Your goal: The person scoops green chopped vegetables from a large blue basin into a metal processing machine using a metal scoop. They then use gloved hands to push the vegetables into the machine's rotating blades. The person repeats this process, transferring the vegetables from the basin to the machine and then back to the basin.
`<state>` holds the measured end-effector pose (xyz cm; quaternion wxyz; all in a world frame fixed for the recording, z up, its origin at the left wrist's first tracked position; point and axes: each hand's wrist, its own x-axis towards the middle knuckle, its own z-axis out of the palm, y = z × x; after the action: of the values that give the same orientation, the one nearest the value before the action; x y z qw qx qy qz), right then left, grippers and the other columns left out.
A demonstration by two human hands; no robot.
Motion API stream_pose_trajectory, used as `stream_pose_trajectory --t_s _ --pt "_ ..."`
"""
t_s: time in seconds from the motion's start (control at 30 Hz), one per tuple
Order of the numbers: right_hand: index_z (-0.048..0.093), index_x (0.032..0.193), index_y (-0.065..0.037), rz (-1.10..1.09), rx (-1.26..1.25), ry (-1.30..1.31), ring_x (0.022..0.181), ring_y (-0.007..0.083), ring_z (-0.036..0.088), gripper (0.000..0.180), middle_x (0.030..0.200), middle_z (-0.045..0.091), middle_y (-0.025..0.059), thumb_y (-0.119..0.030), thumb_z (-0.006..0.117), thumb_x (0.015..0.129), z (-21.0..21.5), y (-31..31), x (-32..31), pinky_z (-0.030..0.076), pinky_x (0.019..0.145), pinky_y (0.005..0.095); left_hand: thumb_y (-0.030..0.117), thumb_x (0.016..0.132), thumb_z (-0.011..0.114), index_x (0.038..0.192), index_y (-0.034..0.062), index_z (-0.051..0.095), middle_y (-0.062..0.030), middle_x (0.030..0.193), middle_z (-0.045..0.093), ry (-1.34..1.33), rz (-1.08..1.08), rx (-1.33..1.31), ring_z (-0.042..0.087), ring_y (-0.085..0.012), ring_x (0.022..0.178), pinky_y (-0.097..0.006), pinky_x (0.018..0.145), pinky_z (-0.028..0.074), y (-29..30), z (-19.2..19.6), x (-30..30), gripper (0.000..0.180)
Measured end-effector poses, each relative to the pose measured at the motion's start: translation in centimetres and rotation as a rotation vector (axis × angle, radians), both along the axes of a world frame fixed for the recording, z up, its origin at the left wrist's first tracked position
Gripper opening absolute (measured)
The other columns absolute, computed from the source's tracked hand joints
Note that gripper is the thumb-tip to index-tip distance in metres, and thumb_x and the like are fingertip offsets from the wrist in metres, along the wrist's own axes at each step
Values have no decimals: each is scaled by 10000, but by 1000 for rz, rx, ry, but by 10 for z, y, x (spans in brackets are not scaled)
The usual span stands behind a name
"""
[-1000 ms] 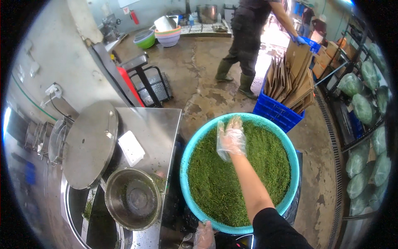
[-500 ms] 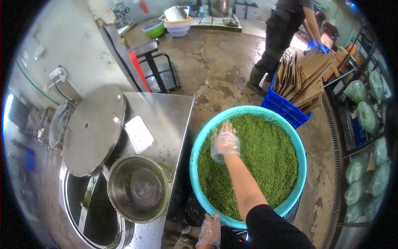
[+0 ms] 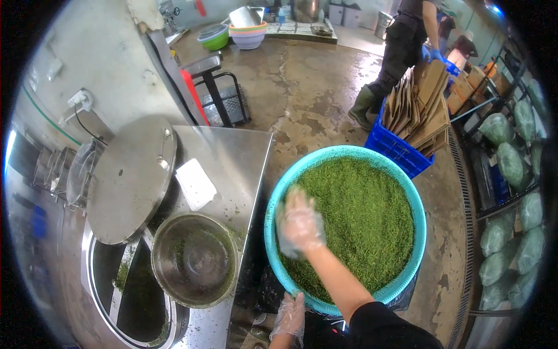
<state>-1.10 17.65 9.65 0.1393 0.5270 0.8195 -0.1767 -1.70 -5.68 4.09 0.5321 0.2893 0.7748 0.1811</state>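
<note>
In turquoise tub [image 3: 421, 232]: shredded greens [image 3: 361, 227], beneath and right of right hand [image 3: 300, 224].

Can read no text, label, brand, number or sign on any surface in the head view.

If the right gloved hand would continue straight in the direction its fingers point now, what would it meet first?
Probably the far-left rim of the turquoise tub, since the right hand points toward it. The hand's height is unclear, so it may brush the loose greens first.
</note>
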Motion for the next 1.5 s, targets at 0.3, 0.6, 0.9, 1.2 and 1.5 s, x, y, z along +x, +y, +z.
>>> stream_pose_trajectory --t_s 0.3,0.6,0.9,1.2,1.5 --pt "160 1560 22 237 240 90 1520 286 187 615 1646 167 162 -316 241 1053 -26 -68 67 182 1224 489 499 1001 421 1328 -44 446 -324 1206 603 -77 76 76 563 -498 1145 -537 946 435 -14 -43 5 634" --pt "47 1567 -6 79 304 -155 1533 276 74 616 1662 40 121 -350 143 1064 0 -34 120 94 1250 432 443 1021 448 1363 -76 393 -280 1200 612 -71 60 105 617 -415 1123 -475 884 521 -21 -50 10 625" --pt "18 1565 12 -138 89 14 1528 325 51 648 1657 35 156 -348 200 1057 -10 -11 130 139 1242 455 385 1046 413 1449 -97 270 -261 1366 454 -293 300 125 614 -362 1124 -433 878 614 3 0 13 644" --pt "78 1564 18 -85 89 95 1511 373 141 629 1650 89 179 -313 250 1058 -14 -9 128 224 1223 477 330 1057 416 1480 -32 215 -250 1376 434 -423 319 182 579 -365 1167 -468 880 604 -6 -22 10 591" --pt "-15 1570 -36 -389 121 -71 1531 277 48 677 1656 4 127 -459 93 1053 -61 9 246 57 1251 410 394 1040 448 1431 11 312 -202 1250 528 -150 207 163 621 -334 1091 -462 827 608 -8 -18 25 564"
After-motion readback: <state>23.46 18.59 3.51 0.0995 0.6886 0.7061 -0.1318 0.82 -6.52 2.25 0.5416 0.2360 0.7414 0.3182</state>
